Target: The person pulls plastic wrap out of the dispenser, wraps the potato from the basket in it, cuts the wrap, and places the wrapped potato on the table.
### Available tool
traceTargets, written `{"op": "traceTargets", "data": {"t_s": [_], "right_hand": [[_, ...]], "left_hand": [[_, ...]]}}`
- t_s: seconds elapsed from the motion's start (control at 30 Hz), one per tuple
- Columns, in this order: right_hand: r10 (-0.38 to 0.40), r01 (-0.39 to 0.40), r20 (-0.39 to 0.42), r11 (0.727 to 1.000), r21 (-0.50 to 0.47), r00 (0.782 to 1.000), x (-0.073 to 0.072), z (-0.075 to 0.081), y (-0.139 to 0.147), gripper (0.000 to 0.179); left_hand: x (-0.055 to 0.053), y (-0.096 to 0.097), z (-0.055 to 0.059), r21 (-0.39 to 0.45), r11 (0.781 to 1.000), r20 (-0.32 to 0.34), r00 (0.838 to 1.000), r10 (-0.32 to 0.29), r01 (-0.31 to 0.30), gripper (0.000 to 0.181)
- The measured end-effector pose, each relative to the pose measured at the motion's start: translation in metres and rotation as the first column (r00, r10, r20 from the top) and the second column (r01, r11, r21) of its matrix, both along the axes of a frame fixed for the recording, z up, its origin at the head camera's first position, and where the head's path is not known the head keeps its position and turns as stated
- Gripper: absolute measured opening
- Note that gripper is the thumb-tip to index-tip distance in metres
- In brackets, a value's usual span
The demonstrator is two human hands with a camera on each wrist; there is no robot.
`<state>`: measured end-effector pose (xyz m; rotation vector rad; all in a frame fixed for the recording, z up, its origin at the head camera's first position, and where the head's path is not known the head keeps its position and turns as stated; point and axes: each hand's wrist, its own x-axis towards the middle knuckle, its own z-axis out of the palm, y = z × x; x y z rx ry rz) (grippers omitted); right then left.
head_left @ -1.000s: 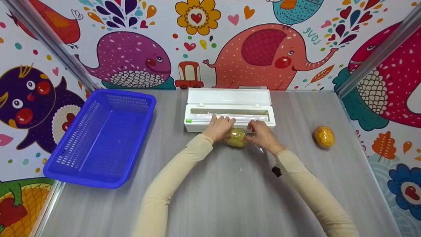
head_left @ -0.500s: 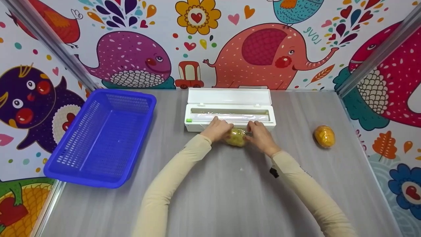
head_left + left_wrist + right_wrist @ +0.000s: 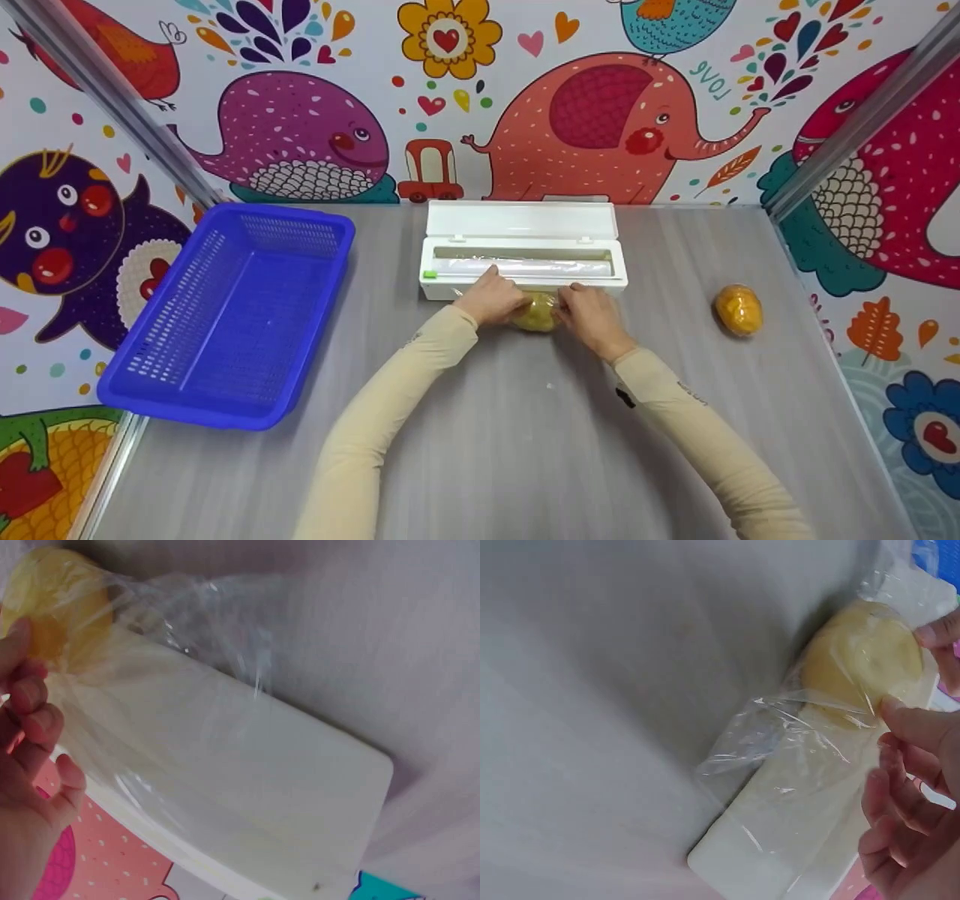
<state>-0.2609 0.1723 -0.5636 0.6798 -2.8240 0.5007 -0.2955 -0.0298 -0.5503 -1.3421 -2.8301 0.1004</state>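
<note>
A yellow, rounded fruit-like item (image 3: pixel 537 312), its kind unclear, sits against the front of a white cling film dispenser (image 3: pixel 523 286) under clear cling film (image 3: pixel 772 727). My left hand (image 3: pixel 491 297) is at the item's left side, its thumb and fingers pinching the film close to the surface. On the other side, my right hand (image 3: pixel 592 315) pinches film between thumb and index finger, as the right wrist view shows; its other fingers are curled loosely. Loose film spreads past the item over the dispenser's front face. Both hands partly cover the item in the head view.
The dispenser's lid (image 3: pixel 521 220) stands raised behind a film roll (image 3: pixel 525 267). A blue plastic basket (image 3: pixel 341 277) is at the left. An orange-yellow wrapped round item (image 3: pixel 739 310) lies at the right. Patterned walls (image 3: pixel 442 105) border the grey table (image 3: pixel 495 465).
My right hand has shifted slightly left and closer to the item, bringing in film that stuck out to its right. My left hand has drawn slightly left and down.
</note>
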Motion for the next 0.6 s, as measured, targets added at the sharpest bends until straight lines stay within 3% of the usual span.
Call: {"op": "traceTargets", "data": {"t_s": [0.17,0.27,0.33,0.47,0.6], "right_hand": [[-0.006,0.007,-0.091,1.000,0.016,0.996,0.005,-0.005,0.000,0.023],[-0.007,0.007,-0.077,1.000,0.001,0.997,0.006,-0.008,0.001,0.026],[-0.010,0.009,-0.049,1.000,-0.003,0.999,0.007,-0.010,0.002,0.027],[0.001,-0.001,-0.015,0.999,-0.032,1.000,0.008,-0.014,0.006,0.022],[0.034,-0.034,-0.008,0.996,-0.087,0.999,0.011,-0.016,0.008,0.011]], "left_hand": [[0.007,-0.003,-0.003,-0.080,0.995,-0.113,0.991,-0.068,0.059,0.011],[0.010,-0.009,-0.007,-0.156,0.984,-0.198,0.974,-0.113,0.083,0.015],[0.012,-0.015,-0.010,-0.183,0.981,-0.224,0.969,-0.109,0.068,0.018],[0.014,-0.023,-0.007,-0.156,0.988,-0.170,0.984,-0.045,0.018,0.015],[0.015,-0.022,-0.001,-0.057,0.998,-0.108,0.994,-0.020,0.013,0.008]]}}
